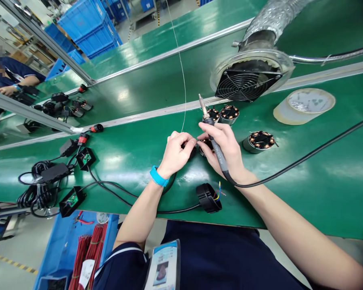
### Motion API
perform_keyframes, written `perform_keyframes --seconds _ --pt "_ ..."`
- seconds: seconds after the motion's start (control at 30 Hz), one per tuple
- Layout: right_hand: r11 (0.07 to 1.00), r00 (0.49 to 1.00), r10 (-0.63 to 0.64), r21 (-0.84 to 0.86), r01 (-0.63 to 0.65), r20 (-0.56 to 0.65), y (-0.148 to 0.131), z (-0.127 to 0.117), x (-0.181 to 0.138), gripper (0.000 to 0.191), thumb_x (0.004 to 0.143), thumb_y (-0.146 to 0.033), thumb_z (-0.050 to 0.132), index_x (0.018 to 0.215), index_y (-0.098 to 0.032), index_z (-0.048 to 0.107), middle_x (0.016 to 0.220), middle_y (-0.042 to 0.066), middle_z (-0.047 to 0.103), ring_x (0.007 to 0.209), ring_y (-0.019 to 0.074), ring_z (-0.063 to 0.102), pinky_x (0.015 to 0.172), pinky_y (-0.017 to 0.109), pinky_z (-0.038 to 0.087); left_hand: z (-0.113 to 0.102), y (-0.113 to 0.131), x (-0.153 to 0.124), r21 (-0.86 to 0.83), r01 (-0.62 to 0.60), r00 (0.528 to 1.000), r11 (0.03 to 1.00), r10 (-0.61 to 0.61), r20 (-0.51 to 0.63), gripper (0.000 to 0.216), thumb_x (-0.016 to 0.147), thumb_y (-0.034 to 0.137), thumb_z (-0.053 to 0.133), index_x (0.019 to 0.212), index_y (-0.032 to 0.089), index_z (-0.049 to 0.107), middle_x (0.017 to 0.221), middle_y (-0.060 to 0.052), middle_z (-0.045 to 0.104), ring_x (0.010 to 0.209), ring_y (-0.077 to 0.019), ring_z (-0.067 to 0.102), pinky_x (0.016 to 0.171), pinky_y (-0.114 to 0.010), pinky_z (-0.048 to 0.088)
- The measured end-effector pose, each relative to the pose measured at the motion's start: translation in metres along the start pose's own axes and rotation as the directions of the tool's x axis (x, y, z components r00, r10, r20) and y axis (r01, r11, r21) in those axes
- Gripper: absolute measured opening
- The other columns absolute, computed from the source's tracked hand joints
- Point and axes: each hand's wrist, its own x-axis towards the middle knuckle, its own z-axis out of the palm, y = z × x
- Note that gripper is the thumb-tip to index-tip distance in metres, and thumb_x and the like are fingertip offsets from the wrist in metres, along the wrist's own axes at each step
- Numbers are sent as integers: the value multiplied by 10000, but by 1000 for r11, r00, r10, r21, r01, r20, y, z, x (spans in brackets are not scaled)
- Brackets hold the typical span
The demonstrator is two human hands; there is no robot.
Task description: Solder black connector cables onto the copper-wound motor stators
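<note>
R hand (pixel 227 152) gripped soldering iron (pixel 218 155), tip pointing away; L hand (pixel 175 155) pinched small black part (pixel 192 150) just left of it.

1. Bench (pixel 139 149): green, with pale grey stripes.
2. Soldering iron (pixel 219 155) over the bench: black handle, white lettering.
3. Small part (pixel 193 151) on the bench: black.
4. Wristband (pixel 158 176) above the bench: blue.
5. Wires (pixel 89 249) below the bench: red.
6. Crates (pixel 87 24) beyond the bench: blue.

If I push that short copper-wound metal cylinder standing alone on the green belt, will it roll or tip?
Probably neither: the short copper-wound metal cylinder stands squat on its flat end, so it likely slides. Its metal shell and copper windings suggest weight. Laid sideways, it could roll.
</note>
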Motion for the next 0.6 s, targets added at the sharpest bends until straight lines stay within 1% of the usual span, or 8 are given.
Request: perform_keyframes --seconds 0.1,0.17,0.27,0.37,0.43,0.53,0.6 --pt "999 999 -23 -35 24 32 1 2 -2 529 1012 -88 499 1480 -337 502 1151 61 543 932 155 678 907 312 608 -1 2 -1 21 9 1000 1000 -9 16 244 997 261 530 773 203 609 775 -8 650 846 -197 502 829 -346 373" --pt "998 999 -36 -54 38 39 2 4 -3 499 1020 -98 493 1459 -333 520 1157 62 526 943 158 673 893 315 608 -2 3 -1 17 13 999 1000 -14 33 199 970 251 562 782 202 608 779 -6 650 845 -195 507 830 -341 379" --pt "996 999 -53 -77 53 14 2 4 -3 472 1012 -92 509 1422 -323 549 1139 60 519 937 157 658 861 304 608 -3 2 0 -2 31 997 1000 -31 75 137 924 258 616 801 199 630 799 -5 667 852 -195 517 816 -332 375" --pt "995 999 -48 -90 47 -15 0 2 -4 477 997 -72 518 1405 -316 562 1123 62 516 951 162 655 877 311 609 -4 0 1 7 61 988 998 -61 143 171 920 295 623 782 196 644 780 -8 672 840 -197 511 801 -332 364" --pt "996 999 -31 -79 29 -23 -3 0 -5 486 989 -67 524 1403 -320 563 1109 58 519 927 159 662 876 317 615 -6 -1 1 9 65 983 998 -65 170 196 918 313 624 763 195 642 765 -10 667 837 -199 503 792 -333 360" --pt "998 1000 0 -55 -2 -31 -7 -4 -8 492 973 -53 545 1389 -315 573 1096 51 529 855 141 670 852 306 623 -8 -5 1 -41 77 976 996 -67 206 209 926 341 617 781 196 654 782 -7 676 838 -196 501 793 -333 362" --pt "998 999 20 -57 -21 -31 -8 -5 -10 482 962 -43 559 1370 -298 588 1093 54 538 856 144 677 859 306 622 -10 -6 1 -111 91 967 990 -61 248 224 938 364 609 803 193 658 806 -2 687 832 -185 507 818 -333 365"
